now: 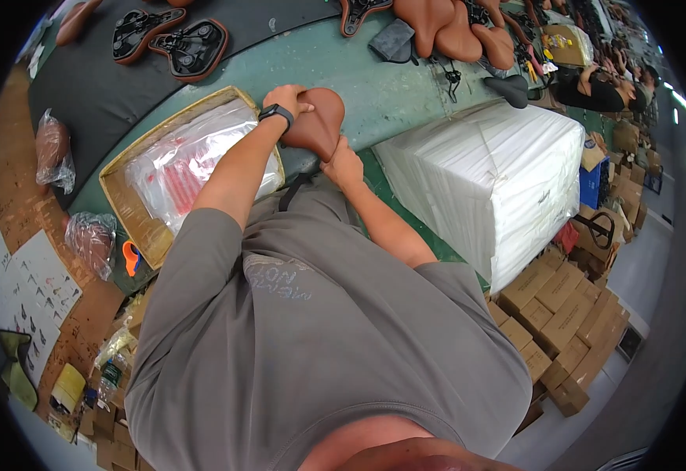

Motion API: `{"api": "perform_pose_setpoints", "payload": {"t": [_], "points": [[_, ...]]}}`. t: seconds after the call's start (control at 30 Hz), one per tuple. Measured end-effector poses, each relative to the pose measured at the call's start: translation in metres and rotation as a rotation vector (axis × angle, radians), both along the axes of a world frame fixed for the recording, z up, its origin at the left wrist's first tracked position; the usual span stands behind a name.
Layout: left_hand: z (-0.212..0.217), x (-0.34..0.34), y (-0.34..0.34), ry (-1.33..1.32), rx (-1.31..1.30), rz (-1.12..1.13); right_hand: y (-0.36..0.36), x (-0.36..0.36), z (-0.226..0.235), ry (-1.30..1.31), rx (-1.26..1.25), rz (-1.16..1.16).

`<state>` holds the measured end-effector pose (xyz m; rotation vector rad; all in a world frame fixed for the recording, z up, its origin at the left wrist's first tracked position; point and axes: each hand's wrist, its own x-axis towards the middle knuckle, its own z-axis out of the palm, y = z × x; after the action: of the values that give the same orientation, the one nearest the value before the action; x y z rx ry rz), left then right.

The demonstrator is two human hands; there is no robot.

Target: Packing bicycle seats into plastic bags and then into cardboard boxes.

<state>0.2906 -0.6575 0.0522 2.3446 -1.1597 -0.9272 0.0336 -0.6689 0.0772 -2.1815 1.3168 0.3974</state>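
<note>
A brown bicycle saddle (317, 119) is between my two hands at the near edge of the green table, its smooth top facing up and its narrow nose pointing toward me. My left hand (286, 100), with a dark watch on the wrist, grips its wide rear edge. At the nose, my right hand (345, 164) is closed round the tip; the fingertips underneath are hidden. Just left of the saddle stands an open cardboard box (110, 174) holding clear plastic bags with red print.
Several brown saddles (459, 35) lie along the far side, near a dark cloth pouch (392, 41). Upturned saddles (194, 51) rest on the black mat (76, 94). A large white wrapped block (484, 177) stands at right, cartons (558, 306) beyond. Orange-handled scissors (131, 257) sit beside a bagged saddle (92, 242).
</note>
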Motion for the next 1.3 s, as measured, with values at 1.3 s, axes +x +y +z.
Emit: {"api": "perform_pose_setpoints", "payload": {"t": [1.3], "points": [[-0.038, -0.018, 0.212, -0.197, -0.116, 0.512, -0.070, -0.064, 0.064, -0.310, 1.796, -0.807]]}}
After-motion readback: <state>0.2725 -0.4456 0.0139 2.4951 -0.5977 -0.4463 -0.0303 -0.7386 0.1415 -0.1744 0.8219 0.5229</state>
